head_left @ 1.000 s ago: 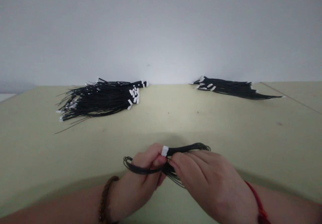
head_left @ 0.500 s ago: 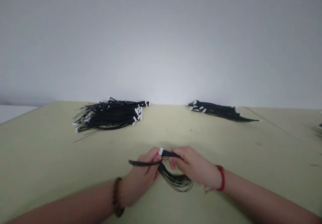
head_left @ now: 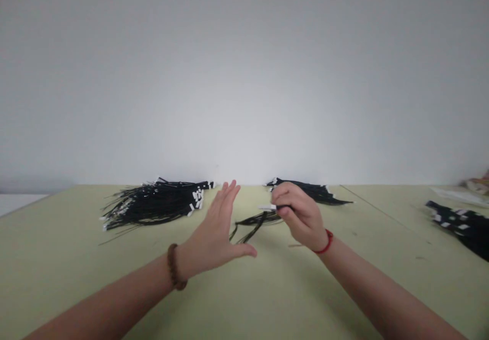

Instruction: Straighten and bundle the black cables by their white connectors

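My right hand pinches a black wire harness close to its white connector, which points left. The harness's thin wires hang and spread behind the connector, between my two hands; part of them is hidden by my fingers. To the left, my left hand has its fingers stretched and its thumb held well apart, with nothing in its grip. Beyond it lies a large pile of black wire harnesses with white connectors at its right end. A smaller pile of harnesses lies behind my right hand, partly covered by it.
At the right edge more black harnesses with white connectors lie on the pale yellow table. Behind them is a white sheet-like item. A plain grey wall rises at the table's back edge.
My left hand has let go of the harness and opened. My right hand has lifted forward, now holding the harness by its connector end. The view has tilted up and turned slightly right.
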`<state>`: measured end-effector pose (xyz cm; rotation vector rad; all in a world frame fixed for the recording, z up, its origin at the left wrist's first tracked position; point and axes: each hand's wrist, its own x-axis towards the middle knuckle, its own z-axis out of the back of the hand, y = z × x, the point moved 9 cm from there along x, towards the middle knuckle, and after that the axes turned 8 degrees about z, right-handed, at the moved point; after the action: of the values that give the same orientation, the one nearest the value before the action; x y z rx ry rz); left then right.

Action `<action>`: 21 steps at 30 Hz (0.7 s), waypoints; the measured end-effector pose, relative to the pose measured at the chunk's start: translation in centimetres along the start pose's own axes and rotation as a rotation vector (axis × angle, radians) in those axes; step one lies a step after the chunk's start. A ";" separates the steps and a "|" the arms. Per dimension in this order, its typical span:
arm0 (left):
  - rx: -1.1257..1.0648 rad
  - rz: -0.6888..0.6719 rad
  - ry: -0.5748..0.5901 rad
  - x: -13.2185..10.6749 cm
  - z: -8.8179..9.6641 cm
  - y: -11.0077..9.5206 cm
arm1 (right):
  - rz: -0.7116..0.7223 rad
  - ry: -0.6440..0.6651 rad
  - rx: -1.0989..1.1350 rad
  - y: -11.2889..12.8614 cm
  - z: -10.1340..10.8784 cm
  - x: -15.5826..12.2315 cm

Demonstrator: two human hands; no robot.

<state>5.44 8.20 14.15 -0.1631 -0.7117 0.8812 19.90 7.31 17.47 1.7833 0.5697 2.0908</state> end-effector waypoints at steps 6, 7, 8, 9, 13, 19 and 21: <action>-0.598 0.082 0.296 1.4 -6.2 -4.1 | -0.097 -0.265 0.598 3.0 -1.3 1.1; -0.629 0.068 0.345 1.1 -6.7 -4.9 | -0.119 -0.303 0.679 3.2 -0.4 1.4; -0.664 0.068 0.386 0.9 -7.1 -5.5 | -0.141 -0.328 0.750 3.2 0.6 1.7; -0.715 0.098 0.431 0.6 -7.5 -5.8 | -0.159 -0.353 0.811 3.1 1.7 2.0; -0.858 0.334 0.622 0.2 -9.5 -5.2 | -0.189 -0.394 0.939 1.2 5.3 2.4; -0.916 0.514 0.653 0.6 -11.7 -2.5 | -0.378 -0.233 0.787 -1.8 4.2 2.3; -0.937 0.560 0.643 0.3 -12.3 -2.1 | -0.390 -0.192 0.679 -2.0 3.9 2.4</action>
<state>14.67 8.95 5.84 -1.4702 -0.4135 0.8805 23.39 10.57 19.08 1.9515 1.5630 1.5310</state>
